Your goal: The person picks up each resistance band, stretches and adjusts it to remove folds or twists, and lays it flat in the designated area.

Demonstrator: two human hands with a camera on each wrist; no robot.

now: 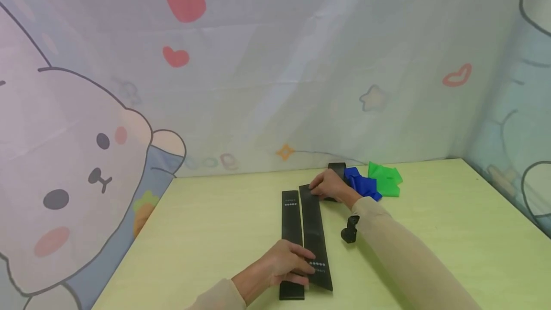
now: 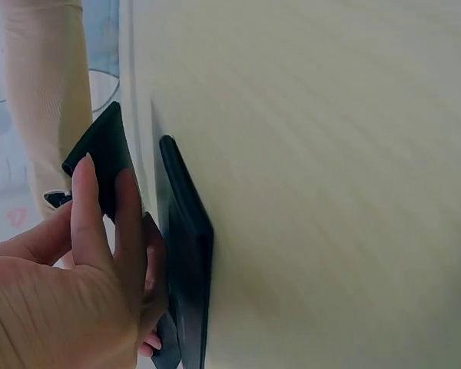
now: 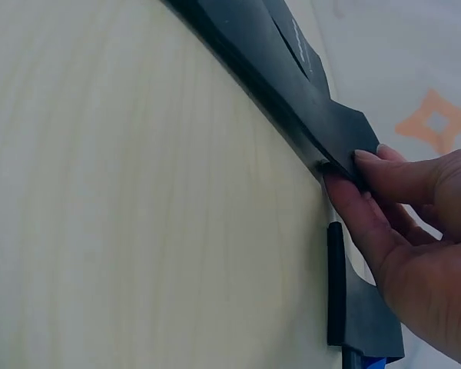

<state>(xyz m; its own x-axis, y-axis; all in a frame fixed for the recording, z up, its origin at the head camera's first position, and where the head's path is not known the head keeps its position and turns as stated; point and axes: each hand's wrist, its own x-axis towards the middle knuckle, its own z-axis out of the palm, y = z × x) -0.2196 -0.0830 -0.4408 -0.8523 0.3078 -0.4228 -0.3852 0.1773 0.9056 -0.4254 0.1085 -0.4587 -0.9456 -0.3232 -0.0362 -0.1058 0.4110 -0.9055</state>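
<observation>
A flat black resistance band [image 1: 314, 228] with white dots and print near its front end stretches between both hands. My right hand [image 1: 333, 186] pinches its far end between thumb and fingers; the right wrist view shows that grip on the black end [image 3: 346, 134]. At the near end, my left hand [image 1: 286, 263] holds the band by its left edge, and in the left wrist view this end is tilted up off the table. Just left of it another black resistance band [image 1: 291, 224] lies flat, partly hidden under the left hand.
Beyond the right hand lie a crumpled blue band [image 1: 365, 185] and a green band [image 1: 387, 179], beside a further black band [image 1: 337, 169]. The pale yellow table [image 1: 206, 233] meets a printed cloth backdrop [image 1: 258, 85] at its far edge.
</observation>
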